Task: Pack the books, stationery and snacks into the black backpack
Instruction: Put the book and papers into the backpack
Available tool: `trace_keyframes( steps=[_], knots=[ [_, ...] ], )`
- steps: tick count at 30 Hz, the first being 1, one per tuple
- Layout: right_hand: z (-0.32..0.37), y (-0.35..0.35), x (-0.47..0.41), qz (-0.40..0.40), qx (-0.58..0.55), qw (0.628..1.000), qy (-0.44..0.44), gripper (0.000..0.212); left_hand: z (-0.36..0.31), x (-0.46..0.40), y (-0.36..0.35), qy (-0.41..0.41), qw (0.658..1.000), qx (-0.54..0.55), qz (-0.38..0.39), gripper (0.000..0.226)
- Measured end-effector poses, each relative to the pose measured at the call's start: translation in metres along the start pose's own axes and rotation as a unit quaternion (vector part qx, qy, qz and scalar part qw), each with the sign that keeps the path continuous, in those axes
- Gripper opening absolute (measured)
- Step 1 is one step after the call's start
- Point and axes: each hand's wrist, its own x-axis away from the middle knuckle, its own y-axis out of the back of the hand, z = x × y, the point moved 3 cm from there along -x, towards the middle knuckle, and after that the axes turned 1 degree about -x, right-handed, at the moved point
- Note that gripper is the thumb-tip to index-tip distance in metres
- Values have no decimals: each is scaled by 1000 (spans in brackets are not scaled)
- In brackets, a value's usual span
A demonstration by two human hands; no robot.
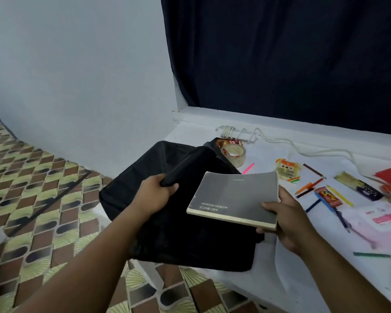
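A person's left hand (155, 190) is gripping a fold of the black backpack (178, 211), which is lying on the white surface's (303, 279) left edge. The right hand (287, 220) is pinching a grey book (235, 197) by its corner, over the backpack. Pencils (339, 195) and snacks (287, 170) are lying scattered to the right.

- Left hand (155, 190) grips a fold of the black backpack (181, 222).
- Right hand (289, 220) holds a grey book (234, 197) above it.
- Pencils (312, 187) lie scattered on the white worktop (303, 279).
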Motion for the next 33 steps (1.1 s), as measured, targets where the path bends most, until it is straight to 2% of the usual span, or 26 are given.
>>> trace_keyframes(
  steps=[7,16,20,23,25,27,29,31,33],
  knots=[
    [-8,-58,-9,22,10,1000,0,43,-23,-10,28,-34,997,59,43,8],
    [-19,-119,-54,39,-50,998,-26,43,-40,-14,49,-43,993,96,43,14],
    [-36,-149,-81,115,-26,991,-70,46,-41,-20,49,-40,994,95,41,16],
    [-42,-161,-96,203,110,970,-73,56,-38,-23,50,-25,993,107,37,20],
    [-45,-162,-105,210,229,950,-42,47,-34,-24,50,-18,993,110,36,22],
    [-48,-159,-114,153,331,931,23,37,-32,-24,51,-17,992,119,45,23],
    [-53,-155,-119,77,395,910,102,53,-27,-24,52,-20,990,129,53,24],
    [-62,-153,-111,50,419,886,194,66,-24,-22,52,-27,990,128,60,25],
    [-74,-154,-100,82,492,818,286,60,-21,-21,50,-34,990,122,63,32]
  ],
)
